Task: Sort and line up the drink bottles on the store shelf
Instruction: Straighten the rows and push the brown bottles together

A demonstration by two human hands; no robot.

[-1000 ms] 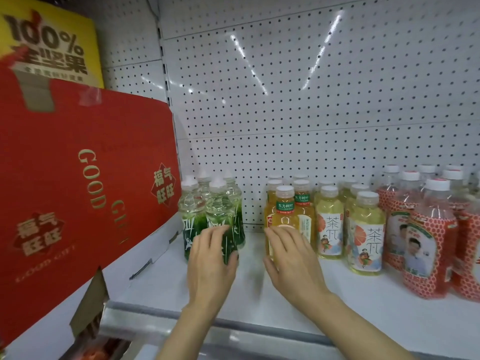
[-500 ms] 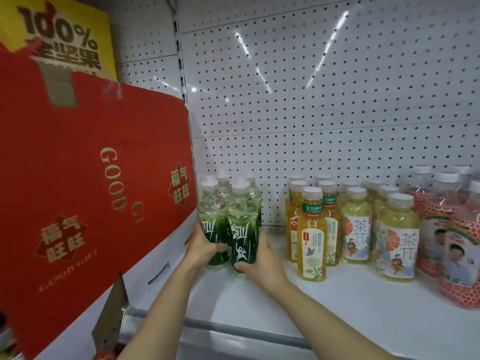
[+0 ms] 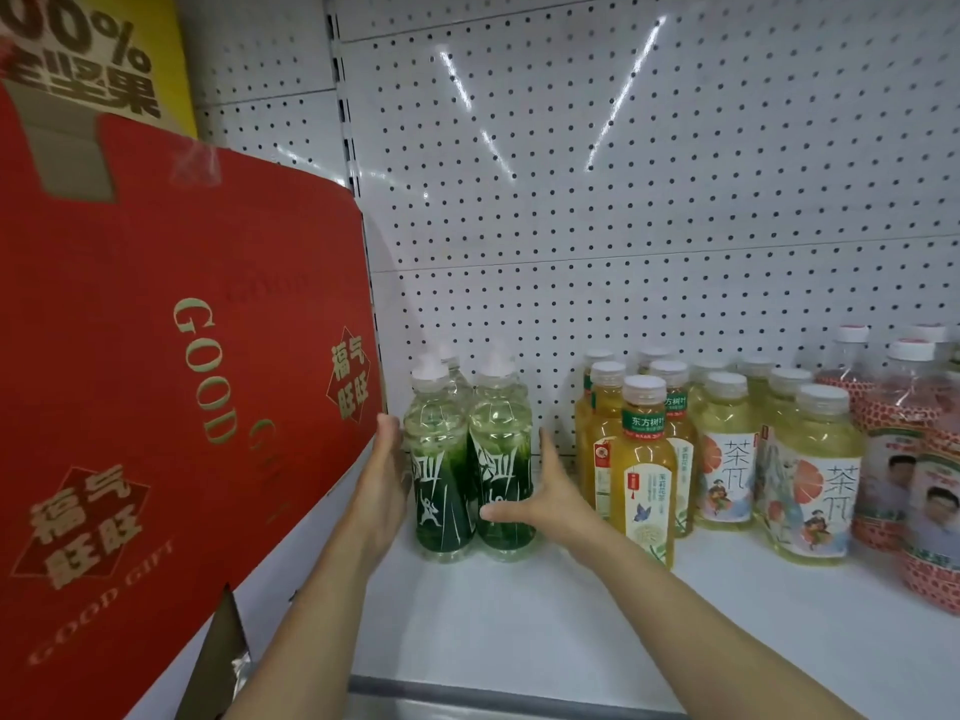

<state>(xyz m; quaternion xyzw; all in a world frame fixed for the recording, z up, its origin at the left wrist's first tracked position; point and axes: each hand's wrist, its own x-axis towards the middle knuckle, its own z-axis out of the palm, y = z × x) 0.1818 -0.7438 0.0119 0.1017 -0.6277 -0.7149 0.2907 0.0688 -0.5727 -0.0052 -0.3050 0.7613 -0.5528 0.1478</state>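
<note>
Hands squaring up clear green-labelled plastic bottles (image 3: 470, 459) at the white shelf's (image 3: 519, 615) left end.
Left hand (image 3: 382, 491) and right hand (image 3: 540, 504) press flat with straight fingers; next, probably nudge the rows flush.

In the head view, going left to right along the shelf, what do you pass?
red gift box → left hand → green bottles → right hand → amber tea bottles → pale yellow tea bottles → red-labelled bottles

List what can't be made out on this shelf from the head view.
- Rear green bottles: hidden behind the front pair.
- Left hand: fingers hidden behind the green bottles.
- Red-labelled bottles: cut off by the right edge and blurred.
- Yellow sign: cut by the top edge and covered by the red box.
</note>
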